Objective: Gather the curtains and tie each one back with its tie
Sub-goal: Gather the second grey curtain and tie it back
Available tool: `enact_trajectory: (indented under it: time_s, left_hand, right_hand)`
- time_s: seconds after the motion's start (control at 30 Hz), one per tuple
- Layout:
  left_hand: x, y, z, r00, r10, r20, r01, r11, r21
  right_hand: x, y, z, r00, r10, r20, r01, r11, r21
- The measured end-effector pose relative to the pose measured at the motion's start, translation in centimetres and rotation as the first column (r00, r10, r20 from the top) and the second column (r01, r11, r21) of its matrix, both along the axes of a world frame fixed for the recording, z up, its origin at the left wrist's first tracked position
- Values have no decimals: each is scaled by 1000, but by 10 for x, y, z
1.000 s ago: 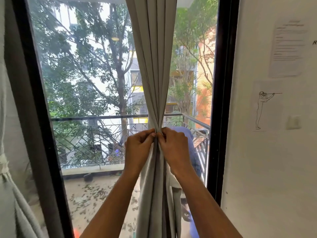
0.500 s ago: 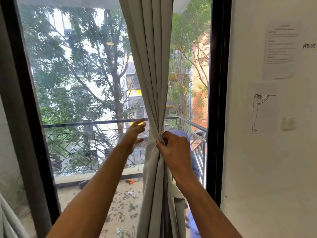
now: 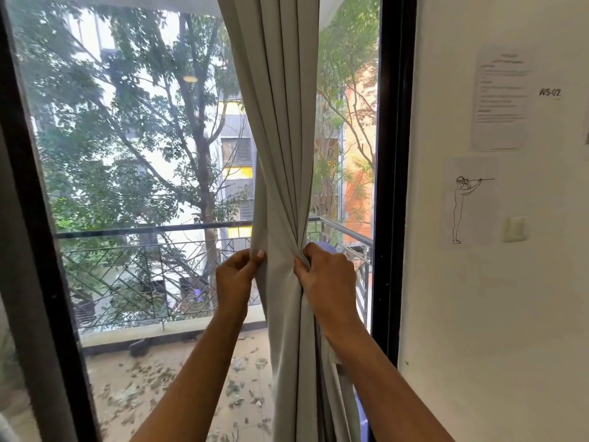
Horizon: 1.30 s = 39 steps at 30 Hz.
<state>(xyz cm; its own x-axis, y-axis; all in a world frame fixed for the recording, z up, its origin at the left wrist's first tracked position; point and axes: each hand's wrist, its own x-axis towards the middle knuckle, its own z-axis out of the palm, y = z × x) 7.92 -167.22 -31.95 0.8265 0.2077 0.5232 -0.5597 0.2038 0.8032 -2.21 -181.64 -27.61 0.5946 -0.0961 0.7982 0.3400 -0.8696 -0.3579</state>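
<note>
A grey curtain (image 3: 280,138) hangs in front of a tall window, just left of the window's black right-hand frame (image 3: 393,186). Its folds are drawn into a narrow waist at about mid-height and spread out above and below.

The right hand (image 3: 328,277) is clamped on the bunched folds at the right side of the waist. The left hand (image 3: 236,279) pinches the curtain's left edge between thumb and fingers. A flat strip of cloth is stretched between the two hands.

A second ago both hands were pressed together at the waist. Half a second ago the left hand was off the cloth, open and reaching toward the glass. So the left hand has let go, reached out and caught a loose outer fold, while the right kept its grip.

This looks like the end of the gathering step, with the last fold yet to be drawn into the bundle. No tie is visible, so tying has probably not begun.

Beyond the glass are a balcony railing (image 3: 143,231) and trees (image 3: 127,122). To the right, a white wall (image 3: 478,314) carries a printed sheet (image 3: 500,97), a line drawing (image 3: 468,202) of a figure and a light switch (image 3: 516,229).
</note>
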Motion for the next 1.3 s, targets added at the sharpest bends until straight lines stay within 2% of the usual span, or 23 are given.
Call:
enact_trajectory:
  time_s: [0.1, 0.2, 0.3, 0.33, 0.43, 0.47, 0.53, 0.6, 0.7, 0.77, 0.8, 0.93, 1.03, 1.17, 1.23, 1.3]
  left_hand:
    - [-26, 3, 2, 970, 210, 122, -214, 976, 26]
    - [-42, -1, 3, 938, 309, 158, -319, 947, 42]
    - [-52, -4, 6, 880, 434, 193, -462, 876, 138]
    - [-54, -7, 8, 850, 479, 221, -521, 828, 206]
    - [-57, -23, 15, 724, 609, 325, -687, 592, 422]
    - [-56, -28, 16, 719, 612, 331, -690, 570, 446]
    - [-54, -34, 20, 773, 566, 285, -630, 636, 445]
    - [-51, -32, 18, 865, 441, 238, -501, 769, 398]
    - [-53, -24, 13, 983, 113, 143, -147, 955, 259]
    - [-60, -22, 18, 993, -69, 96, 49, 979, 200]
    - [-61, -21, 21, 991, -98, 86, 78, 973, 219]
    - [-59, -19, 31, 992, 0, 127, -53, 906, 420]
    - [-55, -24, 24, 992, 62, 106, -100, 911, 400]
    - [-54, -32, 14, 992, 85, 94, -111, 940, 322]
    - [-54, -36, 9, 985, 120, 123, -155, 929, 336]
    - [-54, -40, 4, 977, 151, 148, -197, 907, 372]
  right_hand:
    - [6, 12, -2, 999, -46, 10, 47, 999, -23]
    - [8, 19, -4, 996, -79, 37, 81, 996, -36]
    - [10, 20, -5, 994, -96, 50, 99, 993, -60]
    - [10, 21, -5, 994, -91, 52, 95, 993, -66]
    - [6, 26, -6, 997, -13, 75, 17, 999, -51]
    - [5, 27, -6, 997, 10, 82, -7, 999, -40]
    - [5, 22, -7, 996, 30, 78, -29, 1000, -10]
    - [7, 15, -8, 996, 26, 89, -27, 1000, 3]
    - [13, 10, -11, 995, 23, 93, -20, 999, -34]
    - [18, 10, -12, 995, 63, 77, -62, 998, -22]
    - [21, 10, -12, 994, 89, 63, -89, 996, -6]
    - [26, 7, -15, 986, 161, 32, -162, 986, 34]
    - [31, -2, -18, 954, 299, 0, -297, 946, 128]
    - [36, -19, -20, 819, 564, -110, -492, 786, 374]
    - [37, -28, -21, 747, 651, -136, -523, 701, 484]
    - [39, -35, -21, 719, 680, -148, -524, 668, 528]
